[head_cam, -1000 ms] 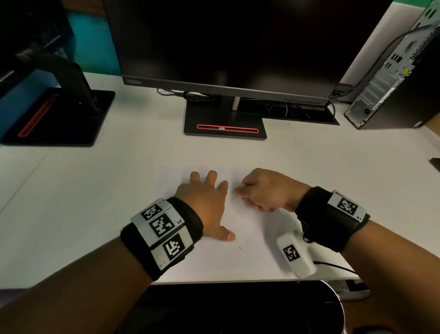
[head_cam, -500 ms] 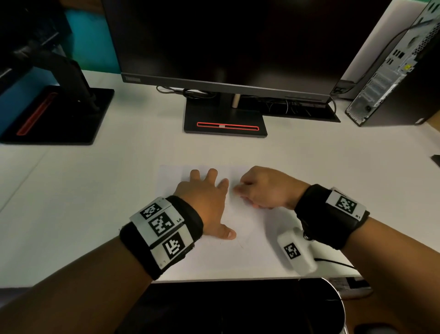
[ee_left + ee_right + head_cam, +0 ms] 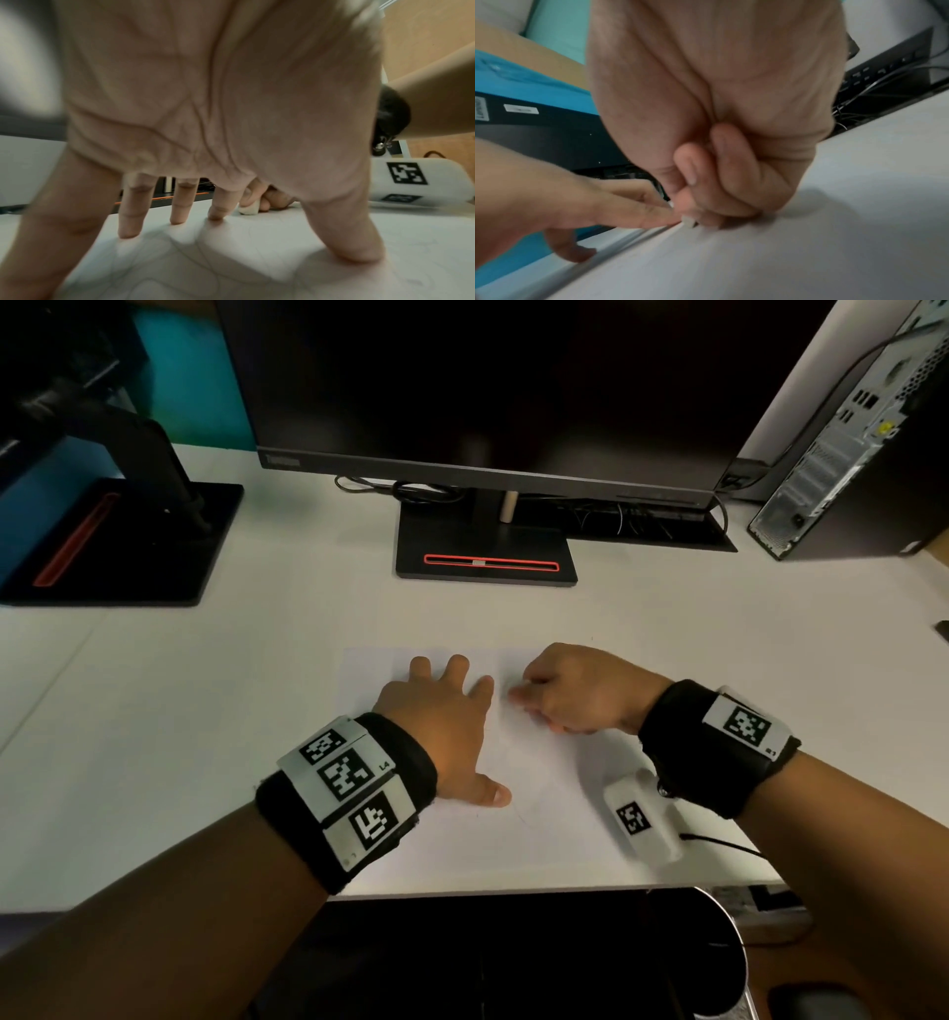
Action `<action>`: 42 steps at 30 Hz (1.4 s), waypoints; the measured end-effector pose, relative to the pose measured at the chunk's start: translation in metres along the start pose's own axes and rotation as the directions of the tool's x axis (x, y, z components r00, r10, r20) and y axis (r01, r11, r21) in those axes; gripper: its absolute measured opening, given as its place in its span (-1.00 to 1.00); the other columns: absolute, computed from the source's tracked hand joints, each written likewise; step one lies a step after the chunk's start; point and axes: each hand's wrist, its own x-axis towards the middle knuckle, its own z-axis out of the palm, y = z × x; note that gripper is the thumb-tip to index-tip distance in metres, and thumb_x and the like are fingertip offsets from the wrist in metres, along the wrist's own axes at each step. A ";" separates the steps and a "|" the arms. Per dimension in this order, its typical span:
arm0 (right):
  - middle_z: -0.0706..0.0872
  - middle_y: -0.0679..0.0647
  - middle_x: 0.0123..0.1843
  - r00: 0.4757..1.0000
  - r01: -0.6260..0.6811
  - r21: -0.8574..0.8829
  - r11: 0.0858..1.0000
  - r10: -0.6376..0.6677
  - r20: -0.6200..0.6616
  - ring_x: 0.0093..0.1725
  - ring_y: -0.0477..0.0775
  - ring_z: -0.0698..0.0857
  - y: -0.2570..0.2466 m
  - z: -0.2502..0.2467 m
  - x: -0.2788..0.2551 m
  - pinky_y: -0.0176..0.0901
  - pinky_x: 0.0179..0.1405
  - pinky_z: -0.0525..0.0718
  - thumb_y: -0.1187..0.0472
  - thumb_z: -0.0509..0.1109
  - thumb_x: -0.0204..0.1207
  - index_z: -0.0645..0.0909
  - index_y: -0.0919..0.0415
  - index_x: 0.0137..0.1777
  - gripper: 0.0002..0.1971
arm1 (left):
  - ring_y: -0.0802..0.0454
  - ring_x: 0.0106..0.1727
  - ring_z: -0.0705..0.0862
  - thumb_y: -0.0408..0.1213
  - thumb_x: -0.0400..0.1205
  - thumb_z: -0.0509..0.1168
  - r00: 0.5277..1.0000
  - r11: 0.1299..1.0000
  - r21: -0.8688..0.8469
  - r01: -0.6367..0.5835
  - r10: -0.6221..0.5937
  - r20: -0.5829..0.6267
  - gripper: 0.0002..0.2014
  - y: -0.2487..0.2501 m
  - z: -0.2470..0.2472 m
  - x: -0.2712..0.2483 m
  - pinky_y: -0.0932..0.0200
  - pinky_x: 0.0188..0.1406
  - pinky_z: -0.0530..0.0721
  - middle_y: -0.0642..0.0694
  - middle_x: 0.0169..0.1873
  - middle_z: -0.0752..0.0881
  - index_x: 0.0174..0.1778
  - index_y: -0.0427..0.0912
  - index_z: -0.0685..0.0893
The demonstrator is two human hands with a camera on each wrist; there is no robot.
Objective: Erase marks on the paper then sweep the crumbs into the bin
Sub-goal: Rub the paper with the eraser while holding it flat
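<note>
Pinching eraser (image 3: 248,209): right hand (image 3: 575,693) fingers | left hand (image 3: 436,716) fingers spread flat on paper (image 3: 539,834)

Bare forearms, each with a black wrist band carrying square-coded tags

The left wrist band (image 3: 354,793) is black fabric with three white plates, each printed with a black square code; one plate reads "L4". The right wrist band (image 3: 719,747) is black too, with one coded white plate on top and a white block (image 3: 642,819) beneath, also coded, trailing a thin black cable (image 3: 719,843). No sleeves show.
</note>
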 end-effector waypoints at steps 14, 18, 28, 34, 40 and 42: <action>0.65 0.07 -0.45 0.990 0.095 -0.057 0.994 -0.088 0.113 -0.47 0.04 0.54 -0.003 0.014 -0.015 -0.04 -0.30 0.59 0.01 0.24 0.71 0.58 0.22 -0.36 -0.57 | -0.30 0.69 0.08 0.59 0.39 0.27 0.999 1.000 -0.014 -0.014 0.015 0.044 0.18 0.002 0.001 -0.009 -0.15 0.39 0.52 -0.12 0.72 0.00 0.77 0.08 -0.13; 0.69 0.07 -0.40 0.999 0.036 -0.070 0.997 -0.037 -0.001 -0.42 0.03 0.58 0.005 0.005 -0.015 -0.10 -0.29 0.57 -0.03 0.24 0.74 0.64 0.30 -0.28 -0.53 | -0.33 0.73 -0.01 0.62 0.33 0.30 0.997 1.000 -0.004 -0.015 0.015 0.079 0.30 0.003 -0.001 -0.012 -0.18 0.47 0.45 -0.15 0.75 -0.08 0.77 0.05 -0.24; 0.70 0.10 -0.34 0.992 0.115 -0.133 0.984 -0.107 0.062 -0.35 0.04 0.59 0.000 0.014 -0.024 -0.03 -0.20 0.60 0.00 0.23 0.74 0.61 0.28 -0.27 -0.56 | -0.32 0.73 -0.03 0.62 0.31 0.31 0.996 1.000 -0.012 -0.015 0.016 0.092 0.31 0.001 0.000 -0.012 -0.20 0.47 0.45 -0.14 0.75 -0.12 0.77 0.08 -0.27; 0.70 -0.01 -0.41 0.998 0.059 -0.107 0.992 -0.057 0.022 -0.40 -0.02 0.60 0.004 0.008 -0.022 -0.14 -0.31 0.53 0.00 0.25 0.73 0.65 0.25 -0.28 -0.57 | -0.32 0.73 -0.03 0.62 0.30 0.31 0.995 1.000 -0.008 -0.014 0.015 0.095 0.32 0.001 0.002 -0.011 -0.20 0.46 0.47 -0.14 0.75 -0.12 0.77 0.07 -0.27; 0.73 0.15 -0.30 0.979 0.174 -0.164 0.971 -0.153 0.134 -0.34 0.03 0.61 -0.009 0.023 -0.036 -0.03 -0.21 0.61 0.00 0.23 0.74 0.61 0.29 -0.24 -0.57 | -0.32 0.73 -0.06 0.63 0.27 0.33 0.996 1.000 -0.021 -0.017 0.019 0.091 0.34 0.000 0.003 -0.010 -0.19 0.46 0.46 -0.12 0.75 -0.13 0.76 0.09 -0.29; 0.76 0.20 -0.26 0.991 0.120 -0.137 0.983 -0.110 0.082 -0.33 0.05 0.62 -0.003 0.015 -0.030 0.01 -0.15 0.66 -0.01 0.23 0.74 0.63 0.33 -0.23 -0.55 | -0.33 0.74 -0.10 0.63 0.25 0.34 0.995 1.000 -0.020 -0.015 0.017 0.101 0.38 0.001 0.004 -0.011 -0.21 0.49 0.44 -0.12 0.75 -0.18 0.76 0.08 -0.31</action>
